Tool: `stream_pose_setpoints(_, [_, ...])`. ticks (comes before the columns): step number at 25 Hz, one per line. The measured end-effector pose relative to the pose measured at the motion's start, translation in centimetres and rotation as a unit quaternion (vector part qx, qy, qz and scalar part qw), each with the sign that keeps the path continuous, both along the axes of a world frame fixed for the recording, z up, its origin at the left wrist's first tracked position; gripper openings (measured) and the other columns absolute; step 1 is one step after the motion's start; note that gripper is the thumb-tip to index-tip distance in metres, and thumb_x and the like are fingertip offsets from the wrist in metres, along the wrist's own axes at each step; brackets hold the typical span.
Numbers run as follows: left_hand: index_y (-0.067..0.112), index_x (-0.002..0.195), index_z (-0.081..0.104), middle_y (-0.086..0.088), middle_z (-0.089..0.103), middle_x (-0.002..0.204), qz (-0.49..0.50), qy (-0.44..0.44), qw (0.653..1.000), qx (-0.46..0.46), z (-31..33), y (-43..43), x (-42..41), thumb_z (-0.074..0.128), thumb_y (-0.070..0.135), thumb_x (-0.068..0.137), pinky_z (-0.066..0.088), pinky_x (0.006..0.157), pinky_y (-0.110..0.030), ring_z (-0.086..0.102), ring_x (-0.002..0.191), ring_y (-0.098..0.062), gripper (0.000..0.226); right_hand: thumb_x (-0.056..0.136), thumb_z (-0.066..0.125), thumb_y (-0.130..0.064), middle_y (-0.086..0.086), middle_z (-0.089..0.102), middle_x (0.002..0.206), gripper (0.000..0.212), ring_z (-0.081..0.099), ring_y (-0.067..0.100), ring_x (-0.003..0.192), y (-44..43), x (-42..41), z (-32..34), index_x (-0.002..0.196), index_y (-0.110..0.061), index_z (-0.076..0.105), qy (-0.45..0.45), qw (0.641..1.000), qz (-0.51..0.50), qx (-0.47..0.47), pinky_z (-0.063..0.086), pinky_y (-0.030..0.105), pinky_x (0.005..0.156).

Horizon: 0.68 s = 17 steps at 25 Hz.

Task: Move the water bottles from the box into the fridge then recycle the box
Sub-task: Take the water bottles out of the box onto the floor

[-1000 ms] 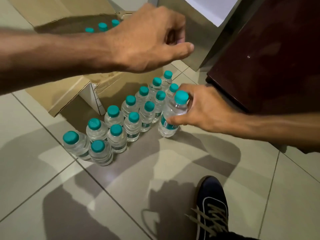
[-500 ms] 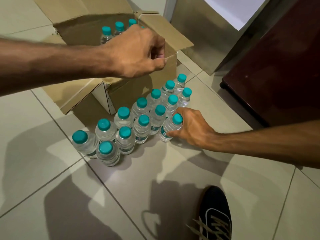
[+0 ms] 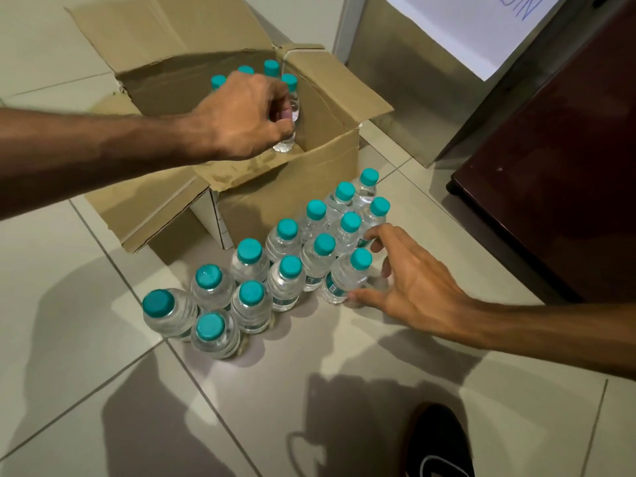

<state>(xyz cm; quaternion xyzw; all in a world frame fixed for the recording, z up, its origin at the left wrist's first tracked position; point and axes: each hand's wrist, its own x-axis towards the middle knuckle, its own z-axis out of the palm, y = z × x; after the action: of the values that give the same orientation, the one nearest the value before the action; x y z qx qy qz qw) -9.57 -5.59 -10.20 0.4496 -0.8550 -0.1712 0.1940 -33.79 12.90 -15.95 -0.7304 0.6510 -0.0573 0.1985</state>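
Grip of the left hand (image 3: 247, 122) clenched round one water bottle (image 3: 286, 141) in the open cardboard box (image 3: 285, 191), three more caps (image 3: 271, 67) seen inside, right hand (image 3: 413, 290) released against one of fourteen bottles (image 3: 285, 287) stood before the box, tiled floor (image 3: 103, 373), dark cabinet (image 3: 568, 166) right of it.

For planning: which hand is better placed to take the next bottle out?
Left hand: it grips a bottle inside the box; the right hand is open beside the floor bottles.
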Motion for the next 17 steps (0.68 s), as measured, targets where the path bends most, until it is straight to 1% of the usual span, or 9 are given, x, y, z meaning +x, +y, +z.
stream_pose_setpoints(2, [0.01,0.099,0.062,-0.003,0.063,0.092,0.035,0.01,0.999,0.003,-0.4,-1.9,-0.2,0.059,0.019,0.092,0.053,0.073,-0.033,0.06,0.083,-0.019,0.011,0.085,0.071,-0.05,-0.016,0.044,0.12,0.062,0.05,0.005,0.088,0.1,-0.7,1.9,0.134,-0.03,0.039,-0.016,0.996,0.027,-0.077,0.051,0.026,0.069])
stream_pose_setpoints(4, [0.008,0.107,0.06,-0.006,0.063,0.098,0.058,0.018,0.998,0.017,-0.8,-4.3,-0.9,0.062,0.017,0.091,0.054,0.082,-0.041,0.061,0.091,-0.024,0.018,0.09,0.07,-0.036,-0.009,0.048,0.117,0.051,0.051,0.009,0.087,-0.8,-1.2,3.7,0.133,-0.022,0.047,-0.04,0.986,0.063,-0.151,0.051,0.028,0.068])
stream_pose_setpoints(6, [0.008,0.116,0.056,-0.01,0.062,0.108,0.074,0.016,0.997,0.032,-1.3,-6.7,-1.7,0.066,0.02,0.089,0.053,0.088,-0.044,0.06,0.098,-0.027,0.031,0.092,0.067,-0.032,-0.005,0.049,0.116,0.044,0.051,0.01,0.088,-2.4,-1.3,4.8,0.13,-0.017,0.052,-0.051,0.976,0.099,-0.189,0.05,0.028,0.068])
stream_pose_setpoints(8, [0.008,0.126,0.051,-0.013,0.057,0.123,0.081,0.003,0.995,0.05,-1.8,-8.9,-2.7,0.069,0.022,0.088,0.05,0.096,-0.044,0.057,0.109,-0.029,0.045,0.094,0.063,-0.032,-0.001,0.05,0.118,0.038,0.051,0.01,0.09,-4.2,-0.9,5.3,0.127,-0.015,0.055,-0.051,0.969,0.133,-0.203,0.05,0.03,0.071])
stream_pose_setpoints(10, [0.008,0.138,0.043,-0.015,0.047,0.139,0.076,-0.041,0.995,0.056,-2.6,-10.7,-3.7,0.068,0.021,0.089,0.042,0.106,-0.043,0.049,0.123,-0.032,0.057,0.096,0.061,-0.032,0.001,0.051,0.118,0.033,0.052,0.014,0.093,-5.7,-0.4,5.5,0.123,-0.014,0.057,-0.044,0.962,0.161,-0.216,0.051,0.034,0.072])
stream_pose_setpoints(11, [0.008,0.142,0.039,-0.016,0.043,0.144,0.071,-0.067,0.994,0.057,-3.1,-11.4,-4.3,0.067,0.02,0.09,0.038,0.108,-0.042,0.045,0.128,-0.033,0.061,0.096,0.061,-0.031,0.003,0.052,0.117,0.031,0.053,0.016,0.093,-6.4,-0.2,5.5,0.121,-0.013,0.059,-0.046,0.958,0.171,-0.225,0.051,0.035,0.072])
stream_pose_setpoints(14, [0.008,0.146,0.034,-0.019,0.039,0.145,0.07,-0.116,0.989,0.067,-4.4,-12.9,-5.6,0.063,0.017,0.091,0.036,0.109,-0.045,0.043,0.129,-0.036,0.063,0.094,0.063,-0.026,0.008,0.055,0.115,0.028,0.054,0.019,0.095,-8.0,0.4,5.2,0.114,-0.008,0.062,-0.055,0.947,0.187,-0.255,0.052,0.037,0.071])
stream_pose_setpoints(17, [0.004,0.14,0.039,-0.022,0.042,0.14,0.082,-0.125,0.988,0.032,-5.2,-14.0,-6.2,0.062,0.022,0.093,0.039,0.108,-0.048,0.046,0.124,-0.039,0.056,0.093,0.062,-0.024,0.01,0.056,0.113,0.026,0.054,0.02,0.096,-8.9,0.3,5.0,0.111,-0.005,0.063,-0.061,0.945,0.194,-0.255,0.052,0.038,0.072])
